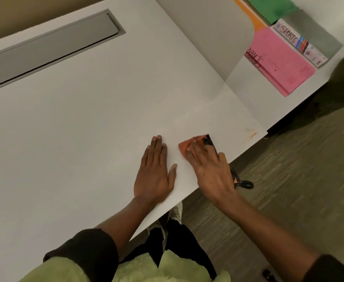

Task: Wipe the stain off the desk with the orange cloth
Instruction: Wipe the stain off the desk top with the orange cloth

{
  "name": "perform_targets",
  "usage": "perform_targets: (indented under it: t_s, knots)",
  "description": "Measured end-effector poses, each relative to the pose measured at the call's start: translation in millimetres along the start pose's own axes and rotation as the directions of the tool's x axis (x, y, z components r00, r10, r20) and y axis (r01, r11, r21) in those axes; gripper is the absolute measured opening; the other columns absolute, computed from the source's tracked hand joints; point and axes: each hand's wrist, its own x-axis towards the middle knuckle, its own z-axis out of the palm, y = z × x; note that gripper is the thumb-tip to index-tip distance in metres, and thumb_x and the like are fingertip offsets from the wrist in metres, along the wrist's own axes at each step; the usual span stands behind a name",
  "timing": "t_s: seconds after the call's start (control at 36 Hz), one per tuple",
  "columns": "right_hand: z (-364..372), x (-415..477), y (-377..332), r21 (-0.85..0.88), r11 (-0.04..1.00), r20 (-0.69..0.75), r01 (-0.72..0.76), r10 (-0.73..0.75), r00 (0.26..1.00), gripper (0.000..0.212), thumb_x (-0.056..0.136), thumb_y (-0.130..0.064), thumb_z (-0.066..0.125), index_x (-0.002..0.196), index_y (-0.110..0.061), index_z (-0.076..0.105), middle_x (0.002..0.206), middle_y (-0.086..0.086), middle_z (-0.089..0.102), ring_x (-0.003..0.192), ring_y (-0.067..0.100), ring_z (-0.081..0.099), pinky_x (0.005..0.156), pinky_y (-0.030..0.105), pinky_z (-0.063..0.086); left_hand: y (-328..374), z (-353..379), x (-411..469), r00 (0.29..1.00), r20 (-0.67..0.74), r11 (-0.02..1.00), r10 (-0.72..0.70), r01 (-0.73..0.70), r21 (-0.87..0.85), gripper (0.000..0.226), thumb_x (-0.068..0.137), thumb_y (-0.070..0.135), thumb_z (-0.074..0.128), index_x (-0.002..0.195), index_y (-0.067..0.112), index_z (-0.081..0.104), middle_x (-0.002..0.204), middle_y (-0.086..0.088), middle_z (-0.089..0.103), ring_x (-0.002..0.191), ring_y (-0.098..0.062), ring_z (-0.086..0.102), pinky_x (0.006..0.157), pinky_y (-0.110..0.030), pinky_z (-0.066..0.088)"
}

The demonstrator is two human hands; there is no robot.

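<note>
Centrally, the left hand (154,171) lies flat on the white desk (85,129), palm down, fingers straight and together, holding nothing. Just beside it, the right hand (209,167) presses the orange cloth (185,146) onto the desk near the front edge, fingers spread over the cloth and bearing down on it; the cloth's corner shows beyond the fingertips. A dark strap (240,183) with a loop runs under this hand and hangs past the desk edge. The stain (251,135), a faint orange smear, sits to the right of the cloth near the desk corner, apart from it. At the upper left a grey hatch (51,49) is set into the desk. At the upper right lie folders: a pink folder (283,64) with a tab reading "FINANCE", a grey folder (317,37) with a label reading "SPORTS", plus a green folder (272,9) and an orange folder (254,19) whose writing cannot be seen. Grey carpet (289,180) lies below.
</note>
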Motion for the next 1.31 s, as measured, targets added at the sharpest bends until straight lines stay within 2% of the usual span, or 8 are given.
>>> perform_targets:
  t_s: [0.22, 0.36, 0.47, 0.72, 0.97, 1.08, 1.19, 1.31]
  knots:
    - [-47, 112, 21, 0.072, 0.969, -0.044, -0.238, 0.242, 0.969, 0.062, 0.095, -0.008, 0.049, 0.155, -0.018, 0.037, 0.16, 0.01, 0.04, 0.144, 0.041, 0.033, 0.098, 0.047, 0.042, -5, 7, 1, 0.998, -0.059, 1.0, 0.001, 0.0, 0.013, 0.073, 0.115, 0.052, 0.038, 0.171, 0.005, 0.027, 0.185, -0.011, 0.008, 0.17, -0.014, -0.016, 0.135, -0.029, -0.015]
    - [-31, 75, -8, 0.086, 0.995, -0.059, -0.046, 0.052, 0.997, 0.076, 0.09, -0.006, 0.053, 0.161, -0.017, 0.03, 0.167, 0.01, 0.031, 0.145, 0.041, 0.033, 0.097, 0.049, 0.042, -7, 7, 1, 0.998, -0.059, 0.999, 0.019, -0.021, -0.028, 0.073, 0.116, 0.049, 0.037, 0.171, 0.004, 0.026, 0.184, -0.013, 0.007, 0.172, -0.02, -0.007, 0.137, -0.032, -0.01]
    - [-7, 15, -19, 0.024, 0.998, -0.033, 0.05, -0.049, 0.998, 0.078, 0.084, -0.009, 0.035, 0.162, -0.015, 0.032, 0.168, 0.013, 0.034, 0.136, 0.039, 0.046, 0.085, 0.047, 0.045, -7, 6, 1, 0.998, -0.055, 0.999, 0.023, -0.025, -0.044, 0.071, 0.116, 0.047, 0.037, 0.171, 0.003, 0.027, 0.184, -0.014, 0.007, 0.172, -0.023, 0.0, 0.138, -0.034, -0.006]
    - [-32, 91, 40, 0.143, 0.931, -0.029, -0.335, 0.342, 0.939, 0.069, 0.09, -0.006, 0.059, 0.155, -0.02, 0.041, 0.159, 0.007, 0.046, 0.137, 0.038, 0.038, 0.089, 0.048, 0.044, -7, 10, 1, 0.999, -0.052, 1.0, -0.001, 0.001, 0.002, 0.071, 0.117, 0.05, 0.033, 0.172, 0.007, 0.025, 0.185, -0.01, 0.006, 0.17, -0.016, -0.016, 0.135, -0.03, -0.015]
    - [-9, 17, -24, 0.089, 0.996, -0.077, -0.006, 0.012, 0.997, 0.084, 0.083, -0.007, 0.054, 0.162, -0.016, 0.029, 0.167, 0.012, 0.034, 0.136, 0.039, 0.047, 0.088, 0.05, 0.047, -7, 7, 1, 1.0, 0.008, 0.997, -0.004, 0.004, -0.078, 0.071, 0.116, 0.047, 0.03, 0.174, 0.008, 0.021, 0.185, -0.005, -0.003, 0.17, -0.013, -0.014, 0.136, -0.03, -0.011]
    - [4, 1, -2, 0.073, 0.984, -0.025, -0.163, 0.165, 0.986, 0.076, 0.089, -0.01, 0.036, 0.164, -0.018, 0.024, 0.17, 0.01, 0.028, 0.141, 0.035, 0.042, 0.089, 0.051, 0.046, -7, 6, 1, 1.0, -0.007, 0.999, -0.009, 0.009, -0.051, 0.072, 0.115, 0.049, 0.031, 0.174, 0.009, 0.02, 0.185, -0.004, -0.003, 0.17, -0.013, -0.015, 0.135, -0.028, -0.014]
    - [-8, 34, 56, 0.081, 0.906, -0.031, -0.416, 0.419, 0.907, 0.066, 0.096, -0.009, 0.043, 0.159, -0.024, 0.029, 0.165, 0.004, 0.032, 0.144, 0.031, 0.035, 0.093, 0.049, 0.046, -6, 6, 0, 1.0, 0.001, 0.999, -0.006, 0.007, -0.033, 0.071, 0.116, 0.049, 0.031, 0.174, 0.011, 0.016, 0.185, -0.003, -0.005, 0.168, -0.01, -0.021, 0.133, -0.025, -0.018]
    - [-22, 56, 82, 0.131, 0.841, 0.026, -0.524, 0.526, 0.85, 0.062, 0.095, -0.011, 0.053, 0.154, -0.018, 0.035, 0.159, 0.008, 0.039, 0.14, 0.034, 0.036, 0.095, 0.05, 0.046, -1, 6, 1, 0.999, 0.036, 1.0, -0.016, 0.016, -0.011, 0.072, 0.118, 0.045, 0.028, 0.175, 0.009, 0.006, 0.183, -0.004, -0.016, 0.165, -0.011, -0.031, 0.13, -0.026, -0.025]
